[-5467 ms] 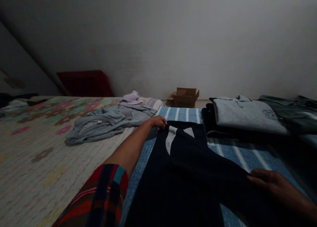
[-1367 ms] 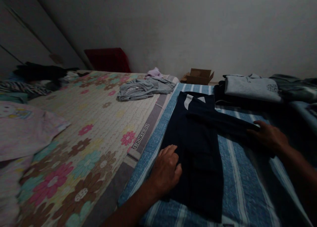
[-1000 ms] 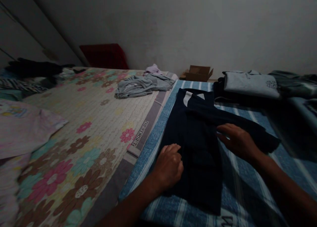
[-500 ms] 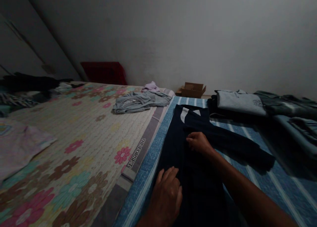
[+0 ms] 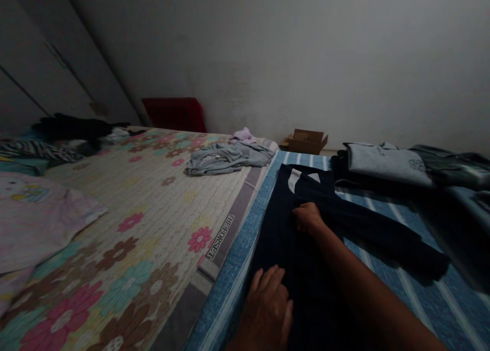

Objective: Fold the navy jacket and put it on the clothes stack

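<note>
A dark navy long-sleeved top (image 5: pixel 273 223) with white patches lies lengthwise on a blue striped sheet (image 5: pixel 220 289), one sleeve stretched out to the right. My left hand (image 5: pixel 268 302) rests on its near left part, palm down, fingers extended and slightly apart. Farther up the garment, my right hand (image 5: pixel 309 219) is closed, its fingertips curled against the dark cloth near the middle of the body. My right forearm crosses over the near right part and hides some of it. The near end is too dark to make out.
To the left is a flower-patterned mat (image 5: pixel 161 228) with a crumpled grey garment (image 5: pixel 225 157) and a pale pink top (image 5: pixel 42 218). Folded clothes (image 5: pixel 388 164) are stacked at right. A cardboard box (image 5: pixel 308 141) and a red panel-like object (image 5: pixel 174 113) stand by the wall.
The view has turned slightly left, so everything sits farther right in the picture. Both hands keep nearly the same places on the navy top.
</note>
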Motion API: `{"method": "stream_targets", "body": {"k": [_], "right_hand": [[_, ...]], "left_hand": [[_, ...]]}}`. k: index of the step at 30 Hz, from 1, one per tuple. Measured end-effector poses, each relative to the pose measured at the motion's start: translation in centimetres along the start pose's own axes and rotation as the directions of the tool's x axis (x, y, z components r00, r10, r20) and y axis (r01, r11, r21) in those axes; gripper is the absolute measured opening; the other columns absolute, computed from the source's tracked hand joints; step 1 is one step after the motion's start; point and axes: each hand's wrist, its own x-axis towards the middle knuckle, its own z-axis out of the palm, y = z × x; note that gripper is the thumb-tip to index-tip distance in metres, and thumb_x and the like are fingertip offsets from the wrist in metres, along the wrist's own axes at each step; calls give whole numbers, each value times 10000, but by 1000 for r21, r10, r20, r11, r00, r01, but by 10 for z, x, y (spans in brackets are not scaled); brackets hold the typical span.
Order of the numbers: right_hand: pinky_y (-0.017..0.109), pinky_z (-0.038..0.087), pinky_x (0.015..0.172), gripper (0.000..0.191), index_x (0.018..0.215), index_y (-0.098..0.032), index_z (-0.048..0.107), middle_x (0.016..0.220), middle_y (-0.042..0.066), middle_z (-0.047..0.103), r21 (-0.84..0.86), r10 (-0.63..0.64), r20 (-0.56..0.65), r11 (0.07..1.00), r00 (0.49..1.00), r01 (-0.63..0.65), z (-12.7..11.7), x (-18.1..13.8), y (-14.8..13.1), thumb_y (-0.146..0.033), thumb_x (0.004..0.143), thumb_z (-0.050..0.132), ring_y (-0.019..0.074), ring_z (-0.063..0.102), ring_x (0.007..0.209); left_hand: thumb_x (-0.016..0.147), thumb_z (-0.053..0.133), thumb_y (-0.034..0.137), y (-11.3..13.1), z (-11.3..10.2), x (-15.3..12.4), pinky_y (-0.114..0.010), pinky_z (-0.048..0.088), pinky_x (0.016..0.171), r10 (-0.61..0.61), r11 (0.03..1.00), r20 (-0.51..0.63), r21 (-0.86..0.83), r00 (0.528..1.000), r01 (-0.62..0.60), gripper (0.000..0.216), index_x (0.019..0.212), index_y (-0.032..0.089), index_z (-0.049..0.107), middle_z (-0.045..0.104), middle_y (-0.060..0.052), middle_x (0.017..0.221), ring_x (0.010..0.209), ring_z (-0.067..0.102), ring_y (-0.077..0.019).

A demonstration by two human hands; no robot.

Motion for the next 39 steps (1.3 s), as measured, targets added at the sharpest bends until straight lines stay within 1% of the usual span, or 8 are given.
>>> {"method": "stream_targets", "body": {"k": [5,11,18,20,23,26,32,39], "right_hand": [[209,460,479,273,909,-123,584,705,-19,585,-31,-14,4,999,1000,14,-7,-1,7,-383,905,503,67,530,513],[199,444,460,277,888,-124,582,672,-30,574,-52,-25,-7,998,1000,24,-13,-8,9,-387,908,496,59,510,481],[206,460,484,260,884,-119,585,703,-18,584,-77,-10,-3,997,1000,10,-16,-9,7,-369,899,517,66,530,517],[196,446,463,269,865,-119,585,674,-28,575,-78,-16,-8,997,1000,16,-17,-10,7,-376,901,513,58,513,489],[181,409,415,268,811,-119,583,591,-48,552,-72,-23,-10,997,1000,22,-18,-13,7,-364,899,518,47,470,415],[183,353,351,253,732,-113,575,461,-38,523,-40,-34,-8,999,999,33,-19,-17,8,-306,887,524,63,440,325],[187,311,291,224,714,-131,545,419,8,553,48,-64,67,997,996,61,-19,-29,11,-295,865,538,102,466,287],[162,287,281,165,695,-157,495,399,-33,525,106,-103,156,991,982,87,-16,-51,10,-161,810,613,92,476,296]], "left_hand": [[812,517,166,5,-5,-6,-498,435,981,-29,999,46,-37,998,31,168,961,157,592,597,-125,1220,1179,514,-272],[806,522,152,6,-22,-12,-501,375,1030,-66,980,172,-173,983,96,139,925,173,591,585,-107,1238,1204,492,-249],[758,598,149,-2,-30,-21,-529,314,1058,-37,958,206,-270,978,93,316,1070,184,569,558,-107,1276,1230,462,-251],[739,627,152,-8,-33,-23,-485,350,1049,-46,933,179,-342,983,107,355,1087,188,568,569,-101,1265,1206,488,-233],[782,577,146,-22,-39,-23,-371,454,975,-134,878,80,-453,988,156,256,1035,182,592,612,-87,1205,1126,557,-184],[822,520,142,-33,-40,-21,-347,478,946,-179,865,-21,-479,984,147,191,988,169,611,634,-89,1168,1086,585,-170],[836,495,129,-38,-24,-16,-400,471,959,-101,912,-94,-406,990,54,208,998,169,618,630,-101,1173,1139,552,-201],[862,459,122,-35,-5,-14,-423,441,986,-18,958,-114,-286,993,-16,228,1043,160,594,613,-108,1196,1198,500,-210]]}}
